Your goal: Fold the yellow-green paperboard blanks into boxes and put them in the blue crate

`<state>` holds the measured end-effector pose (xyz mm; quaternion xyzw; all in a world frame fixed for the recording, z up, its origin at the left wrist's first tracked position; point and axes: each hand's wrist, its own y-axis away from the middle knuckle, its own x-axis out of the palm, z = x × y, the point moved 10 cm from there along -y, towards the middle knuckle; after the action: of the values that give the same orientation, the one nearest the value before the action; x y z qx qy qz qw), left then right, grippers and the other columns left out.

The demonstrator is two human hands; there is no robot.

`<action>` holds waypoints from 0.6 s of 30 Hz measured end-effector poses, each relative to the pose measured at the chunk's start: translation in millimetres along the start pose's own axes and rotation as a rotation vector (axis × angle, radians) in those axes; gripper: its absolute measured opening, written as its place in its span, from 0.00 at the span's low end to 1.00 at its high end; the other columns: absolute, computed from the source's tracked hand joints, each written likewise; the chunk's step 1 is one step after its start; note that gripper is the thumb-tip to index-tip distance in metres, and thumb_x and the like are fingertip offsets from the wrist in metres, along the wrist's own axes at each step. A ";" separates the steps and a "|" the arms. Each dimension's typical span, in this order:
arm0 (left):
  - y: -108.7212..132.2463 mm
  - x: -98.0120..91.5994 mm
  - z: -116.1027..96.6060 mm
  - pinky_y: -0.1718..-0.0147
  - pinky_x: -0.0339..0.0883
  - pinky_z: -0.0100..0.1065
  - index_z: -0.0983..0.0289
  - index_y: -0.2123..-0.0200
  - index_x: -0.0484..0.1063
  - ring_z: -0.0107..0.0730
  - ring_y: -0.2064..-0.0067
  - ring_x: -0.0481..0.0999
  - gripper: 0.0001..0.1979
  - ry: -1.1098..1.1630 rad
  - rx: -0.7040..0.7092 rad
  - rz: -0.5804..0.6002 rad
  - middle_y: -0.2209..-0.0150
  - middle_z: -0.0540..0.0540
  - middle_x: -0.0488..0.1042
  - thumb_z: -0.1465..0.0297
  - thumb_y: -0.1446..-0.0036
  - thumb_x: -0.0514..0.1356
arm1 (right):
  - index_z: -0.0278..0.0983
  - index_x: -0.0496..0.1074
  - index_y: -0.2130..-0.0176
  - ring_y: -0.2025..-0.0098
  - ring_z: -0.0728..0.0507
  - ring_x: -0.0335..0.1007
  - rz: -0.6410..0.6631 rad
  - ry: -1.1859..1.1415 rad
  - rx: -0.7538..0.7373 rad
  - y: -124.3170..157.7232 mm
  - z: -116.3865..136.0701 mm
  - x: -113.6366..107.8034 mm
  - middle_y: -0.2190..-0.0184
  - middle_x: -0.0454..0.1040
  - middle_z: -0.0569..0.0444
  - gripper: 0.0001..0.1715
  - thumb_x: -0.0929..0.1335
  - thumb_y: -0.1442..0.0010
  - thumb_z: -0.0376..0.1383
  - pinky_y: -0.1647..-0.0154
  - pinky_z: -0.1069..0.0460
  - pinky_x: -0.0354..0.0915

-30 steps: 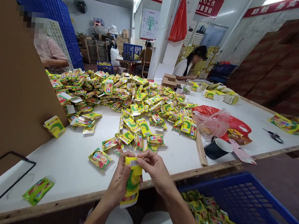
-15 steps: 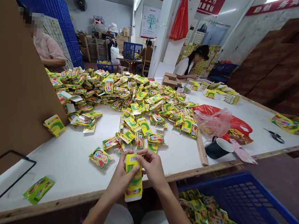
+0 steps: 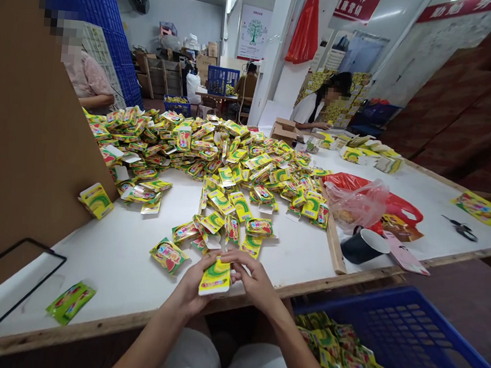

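Both my hands hold one small yellow-green carton [image 3: 215,276] over the front edge of the white table [image 3: 118,264]. My left hand [image 3: 191,287] cups it from the left with the fingers curled round it. My right hand [image 3: 253,277] pinches its top right edge. The carton lies tilted back, its front face up. Just beyond it lie loose yellow-green packets [image 3: 169,254], and a large heap of the same packets [image 3: 214,152] covers the middle of the table.
A blue crate [image 3: 412,342] with several packets stands at my lower right. A dark cup [image 3: 362,246], a red plastic bag [image 3: 368,200] and scissors [image 3: 460,227] lie on the right. A brown board [image 3: 22,130] rises at the left. Other people work at the far side.
The carton stood upright in my hands and is now tipped back and folded shorter, held slightly higher over the table edge. The camera has shifted a little.
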<state>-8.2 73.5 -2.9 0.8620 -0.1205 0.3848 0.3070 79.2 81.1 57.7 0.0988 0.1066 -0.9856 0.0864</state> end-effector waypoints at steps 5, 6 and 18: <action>1.4 7.1 16.1 0.67 0.70 0.35 0.71 0.57 0.69 0.38 0.68 0.79 0.16 0.005 -0.175 0.093 0.67 0.61 0.78 0.64 0.42 0.55 | 0.46 0.71 0.50 0.42 0.41 0.60 0.090 0.193 -0.136 21.8 12.9 1.6 0.49 0.72 0.54 0.30 0.62 0.47 0.23 0.39 0.39 0.50; 2.6 7.7 19.4 0.68 0.69 0.34 0.71 0.57 0.70 0.38 0.69 0.79 0.18 -0.034 -0.194 0.105 0.67 0.61 0.78 0.62 0.42 0.55 | 0.46 0.71 0.49 0.43 0.40 0.61 0.073 0.225 -0.131 24.1 10.8 -0.4 0.49 0.73 0.53 0.30 0.62 0.47 0.23 0.40 0.39 0.51; 48.3 23.0 -36.9 0.41 0.52 0.39 0.61 0.48 0.69 0.43 0.40 0.61 0.19 -0.908 0.609 0.088 0.43 0.59 0.67 0.65 0.42 0.57 | 0.43 0.71 0.51 0.49 0.41 0.68 -0.163 0.200 -0.110 39.9 -2.5 -16.0 0.53 0.74 0.50 0.21 0.62 0.41 0.27 0.48 0.45 0.63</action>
<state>-35.8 59.3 54.2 0.9855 -0.1599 0.0043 -0.0557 102.6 45.7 51.0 0.1824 0.1762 -0.9673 0.0002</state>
